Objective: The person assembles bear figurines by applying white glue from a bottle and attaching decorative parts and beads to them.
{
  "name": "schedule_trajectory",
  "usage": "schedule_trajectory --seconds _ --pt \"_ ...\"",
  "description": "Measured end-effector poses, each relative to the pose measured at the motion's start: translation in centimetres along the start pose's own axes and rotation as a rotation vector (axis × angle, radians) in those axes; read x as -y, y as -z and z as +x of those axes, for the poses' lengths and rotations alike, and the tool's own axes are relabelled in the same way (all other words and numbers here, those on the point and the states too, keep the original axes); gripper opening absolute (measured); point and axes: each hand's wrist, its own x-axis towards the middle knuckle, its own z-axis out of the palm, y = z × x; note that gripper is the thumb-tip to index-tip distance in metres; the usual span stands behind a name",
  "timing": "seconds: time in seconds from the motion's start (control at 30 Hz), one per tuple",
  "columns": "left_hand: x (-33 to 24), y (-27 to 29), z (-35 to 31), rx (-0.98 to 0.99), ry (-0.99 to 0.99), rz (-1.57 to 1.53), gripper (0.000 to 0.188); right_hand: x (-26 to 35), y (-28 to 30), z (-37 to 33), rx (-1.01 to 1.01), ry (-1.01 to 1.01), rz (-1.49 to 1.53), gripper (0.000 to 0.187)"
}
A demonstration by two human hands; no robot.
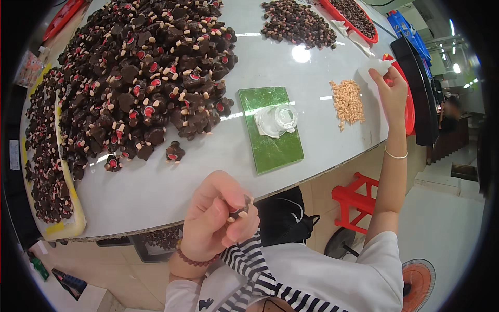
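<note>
In my left hand [215,216], closed fingers and thumb pinch a small dark brown figurine [239,212] with a red patch and pale peach bits. My right arm reaches far to the right. There my right hand [392,91] is closed at a white thing with a pointed tip [380,65], whose kind I cannot make out. Beside that hand lies a small pile of peach-coloured pieces [348,103]. A green board [278,158] between my hands carries a clear cup [283,119] smeared with white. Two loose figurines [175,152] lie near my left hand.
A large heap of similar figurines [140,78] covers the left of the white table [208,151], with a figurine-filled tray [75,208] at its left edge. Small dark pieces [299,23] lie at the back, near a red basin [371,36]. A red stool [353,200] stands below.
</note>
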Motion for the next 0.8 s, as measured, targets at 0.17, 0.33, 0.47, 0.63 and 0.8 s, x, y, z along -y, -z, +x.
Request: schedule_trajectory --seconds 0.17,0.33,0.47,0.63,0.8 --pt "-0.1 -0.1 0.1 -0.003 0.006 0.014 0.020 2.0 -0.4 -1.0 -0.282 0.210 -0.160 0.041" --pt "-0.1 -0.1 0.0 -0.029 0.002 0.018 0.021 7.4 -3.8 0.5 0.019 0.518 0.157 0.038" --pt "0.1 0.0 0.1 -0.011 0.009 -0.034 0.021 6.6 -8.8 6.0 0.290 0.544 0.012 0.050" --pt "0.4 -0.2 0.0 0.024 -0.023 -0.015 0.020 8.1 -11.0 8.9 0.400 0.569 -0.165 0.053" --pt "0.1 0.0 0.1 0.028 0.001 -0.026 0.020 7.9 -11.8 9.3 0.493 0.678 -0.129 0.043"
